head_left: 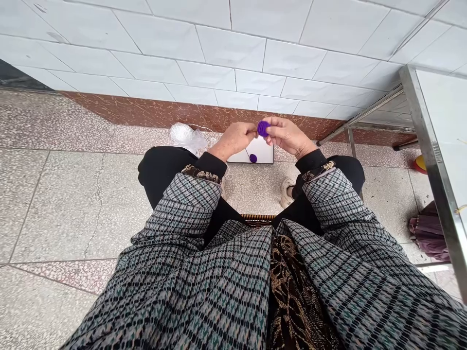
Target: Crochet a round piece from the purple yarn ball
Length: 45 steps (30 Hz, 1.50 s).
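Wound ball (263, 129): purple, rounded, stringy, pinched by the right hand (286, 135)
Left hand (236, 138): fingertips drawn together beside it; cannot tell if gripping yarn
Small ball (253, 158): purple, below the hands, on a smooth white board (266, 151)

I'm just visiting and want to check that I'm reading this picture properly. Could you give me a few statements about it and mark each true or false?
1. The right hand holds a purple ball. True.
2. Only one purple ball is in sight. False: a second purple ball lies on a flat white surface.
3. The white yarn is on the far side of the left hand from the right hand. True.
4. The person faces a wooden fence. False: ahead is a tiled wall.
5. The person wears black boots. False: the clearly visible shoe is pale.
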Each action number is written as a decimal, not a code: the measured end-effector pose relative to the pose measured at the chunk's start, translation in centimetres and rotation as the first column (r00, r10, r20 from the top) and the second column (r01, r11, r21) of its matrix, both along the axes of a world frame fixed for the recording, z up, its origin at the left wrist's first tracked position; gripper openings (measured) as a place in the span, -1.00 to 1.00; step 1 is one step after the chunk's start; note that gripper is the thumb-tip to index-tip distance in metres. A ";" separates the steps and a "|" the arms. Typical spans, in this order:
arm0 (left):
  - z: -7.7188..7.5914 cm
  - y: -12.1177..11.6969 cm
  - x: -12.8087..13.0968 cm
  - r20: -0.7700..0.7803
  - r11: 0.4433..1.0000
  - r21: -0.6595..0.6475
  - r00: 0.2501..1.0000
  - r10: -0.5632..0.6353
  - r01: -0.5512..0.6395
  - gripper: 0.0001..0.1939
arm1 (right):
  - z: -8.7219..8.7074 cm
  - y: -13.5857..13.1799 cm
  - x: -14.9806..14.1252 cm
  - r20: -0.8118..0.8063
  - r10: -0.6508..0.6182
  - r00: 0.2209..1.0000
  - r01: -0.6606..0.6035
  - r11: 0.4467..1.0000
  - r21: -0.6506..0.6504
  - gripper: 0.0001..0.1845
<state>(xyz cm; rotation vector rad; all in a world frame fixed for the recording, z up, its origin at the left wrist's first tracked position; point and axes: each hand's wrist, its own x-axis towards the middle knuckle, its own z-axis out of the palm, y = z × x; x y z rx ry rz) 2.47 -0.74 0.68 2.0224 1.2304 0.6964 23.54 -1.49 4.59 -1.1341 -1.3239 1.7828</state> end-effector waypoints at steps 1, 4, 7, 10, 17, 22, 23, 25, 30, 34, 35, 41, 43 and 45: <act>0.0 -0.2 0.3 -0.008 0.997 -0.029 0.998 -0.069 0.069 -0.80 | -0.2 0.2 0.0 -0.018 -0.064 0.998 0.065 0.998 0.020 -0.72; 0.3 -1.0 0.8 -0.008 0.954 -0.097 0.958 -0.285 0.283 -0.82 | -0.9 0.7 0.0 0.029 -0.233 0.972 0.231 0.971 0.064 -0.74; 0.9 -1.2 0.7 0.011 0.955 -0.046 0.956 -0.294 0.294 -0.82 | -1.4 0.7 -0.3 0.222 -0.230 0.947 0.224 0.973 0.052 -0.74; 1.3 -0.7 -0.1 0.030 0.990 0.044 0.990 -0.138 0.137 -0.79 | -1.1 0.2 -0.3 0.318 0.013 0.948 0.001 0.999 -0.045 -0.74; 0.4 0.5 -0.5 0.031 0.995 0.034 0.995 0.094 -0.095 -0.78 | -0.2 0.2 0.4 -0.068 -0.005 0.998 0.001 0.999 -0.054 -0.74; 0.5 -0.9 0.7 0.005 0.977 -0.054 0.979 -0.205 0.204 -0.80 | -1.6 1.3 0.7 -0.115 -0.256 0.960 0.264 0.963 0.060 -0.70; 0.6 -1.1 0.7 0.004 0.962 -0.065 0.964 -0.267 0.267 -0.81 | -1.9 1.3 0.7 -0.054 -0.261 0.964 0.265 0.961 0.073 -0.71; 0.9 -1.2 0.6 0.018 0.958 -0.041 0.959 -0.284 0.285 -0.81 | -2.2 1.2 0.6 0.122 -0.176 0.977 0.169 0.983 0.066 -0.72; 1.0 -0.1 -0.7 0.020 0.997 0.077 0.999 -0.029 0.028 -0.80 | -1.1 0.1 0.4 0.231 0.265 0.936 -0.254 0.964 -0.075 -0.72; 0.6 0.2 -0.9 -0.017 0.999 0.030 0.999 0.034 -0.034 -0.80 | -0.4 0.2 0.6 0.003 0.115 0.993 -0.115 0.993 0.003 -0.76; 0.5 0.0 -0.7 -0.023 1.000 0.010 0.999 0.023 -0.022 -0.79 | -0.4 0.3 0.7 -0.043 0.041 0.998 -0.040 0.999 0.022 -0.72; 0.8 -1.3 0.7 -0.051 0.945 -0.146 0.952 -0.303 0.293 -0.79 | -1.5 1.2 0.8 -0.074 -0.301 0.951 0.307 0.947 0.097 -0.58; 1.1 -1.5 0.8 -0.028 0.912 -0.151 0.920 -0.390 0.382 -0.80 | -1.8 1.2 0.6 0.024 -0.320 0.947 0.316 0.944 0.098 -0.66; 1.4 -1.6 0.6 0.009 0.908 -0.138 0.917 -0.399 0.397 -0.80 | -1.9 1.1 0.4 0.183 -0.255 0.950 0.245 0.967 0.076 -0.71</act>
